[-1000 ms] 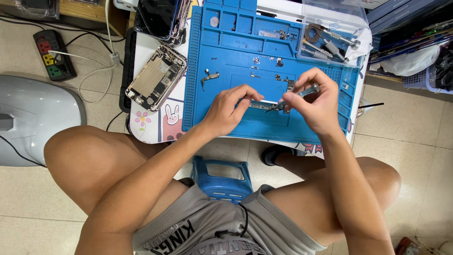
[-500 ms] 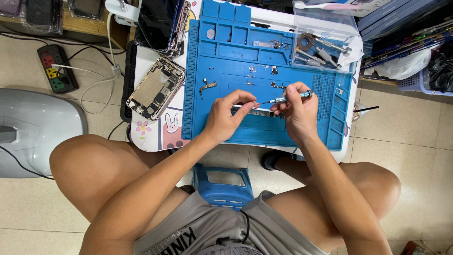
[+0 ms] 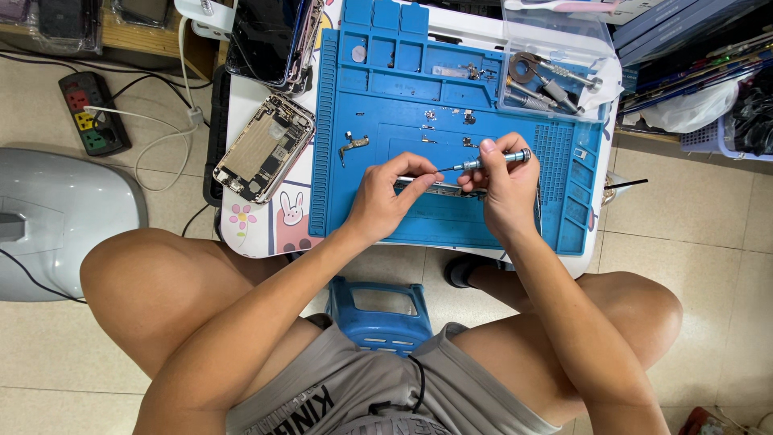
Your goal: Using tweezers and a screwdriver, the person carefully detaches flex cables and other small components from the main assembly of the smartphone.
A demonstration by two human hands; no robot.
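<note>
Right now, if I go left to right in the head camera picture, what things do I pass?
Power strip → opened phone → left hand → screwdriver in right hand → clear tool box

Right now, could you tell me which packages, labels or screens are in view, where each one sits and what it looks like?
Dark phone screens: stacked at the table's top left, black glossy rectangles.
Clear plastic box: top right of the blue mat, transparent, holding metal tools.
Cartoon stickers: on the white table edge left of the mat, a pink flower and a rabbit.
Opened phone body: left of the mat, no screen fitted.
</note>
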